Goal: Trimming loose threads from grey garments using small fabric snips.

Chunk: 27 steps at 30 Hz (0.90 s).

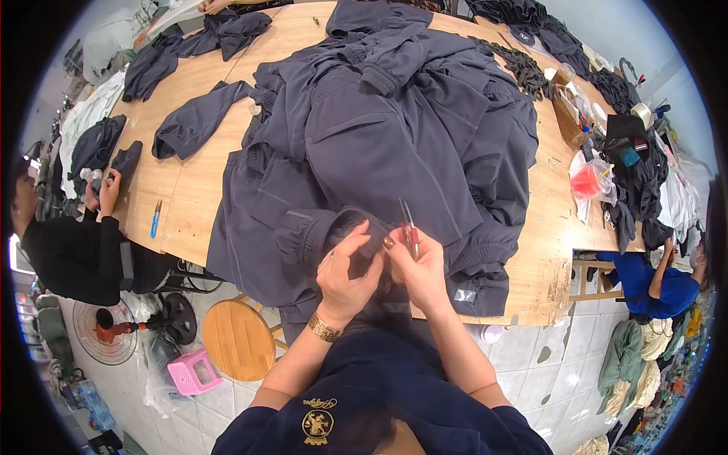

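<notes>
A large heap of dark grey garments (394, 144) with gathered elastic cuffs lies in front of me. My left hand (347, 277), with a gold-coloured band at its wrist, has its fingers curled at a raised, gathered cuff (302, 236). Cloth runs behind and between its fingertips; the exact grip is partly hidden. Close beside it, my right hand (418, 269) is closed around small red-handled thread snips (410, 231), whose metal blades point away from me. The thumb of this hand is near the left fingertips.
Left on the wooden table (193, 182) are light-blue snips (155, 218) and a loose grey piece (201, 120). A person in black (72, 250) handles cloth there. At right stand a cardboard box (569, 117) and a red cup (588, 182). A stool (239, 339) stands below.
</notes>
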Available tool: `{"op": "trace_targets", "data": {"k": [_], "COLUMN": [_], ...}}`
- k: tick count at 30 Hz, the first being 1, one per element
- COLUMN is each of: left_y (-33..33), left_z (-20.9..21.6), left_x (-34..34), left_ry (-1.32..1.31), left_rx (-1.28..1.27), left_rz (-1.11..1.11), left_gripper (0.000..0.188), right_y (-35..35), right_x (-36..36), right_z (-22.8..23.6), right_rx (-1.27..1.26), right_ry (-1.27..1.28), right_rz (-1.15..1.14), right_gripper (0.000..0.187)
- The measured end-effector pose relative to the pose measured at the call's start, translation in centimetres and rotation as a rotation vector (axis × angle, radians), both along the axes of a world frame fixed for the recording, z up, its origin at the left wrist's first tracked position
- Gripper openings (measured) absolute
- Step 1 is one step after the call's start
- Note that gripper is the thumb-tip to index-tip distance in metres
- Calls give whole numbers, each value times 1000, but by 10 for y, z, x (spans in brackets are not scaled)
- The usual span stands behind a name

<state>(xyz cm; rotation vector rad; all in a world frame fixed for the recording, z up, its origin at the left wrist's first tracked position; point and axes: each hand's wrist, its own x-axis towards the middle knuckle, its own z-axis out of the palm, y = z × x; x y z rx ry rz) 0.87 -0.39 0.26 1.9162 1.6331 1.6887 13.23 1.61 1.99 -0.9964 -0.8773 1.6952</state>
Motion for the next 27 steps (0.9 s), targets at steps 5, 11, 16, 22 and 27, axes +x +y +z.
{"op": "trace_targets", "data": {"k": [5, 11, 16, 22, 27], "left_y": [1, 0, 2, 4, 3], "left_z": [4, -2, -3, -7, -4], "left_x": [1, -2, -3, -3, -2], "left_ry": [16, -65, -134, -207, -198], "left_rx": [-35, -43, -74, -76, -85], "left_rz": [14, 23, 49, 29, 36], "left_gripper": [30, 25, 23, 24, 25], "right_y": [0, -5, -2, -6, -3], "right_x": [4, 0, 12, 13, 10], "right_z": [2, 5, -14, -19, -18], "right_rx": [-21, 224, 489, 826, 916], "right_ry": [96, -162, -463, -924, -1026], "right_rz": [30, 9, -108, -174, -195], "right_gripper": [9, 8, 16, 24, 25]}}
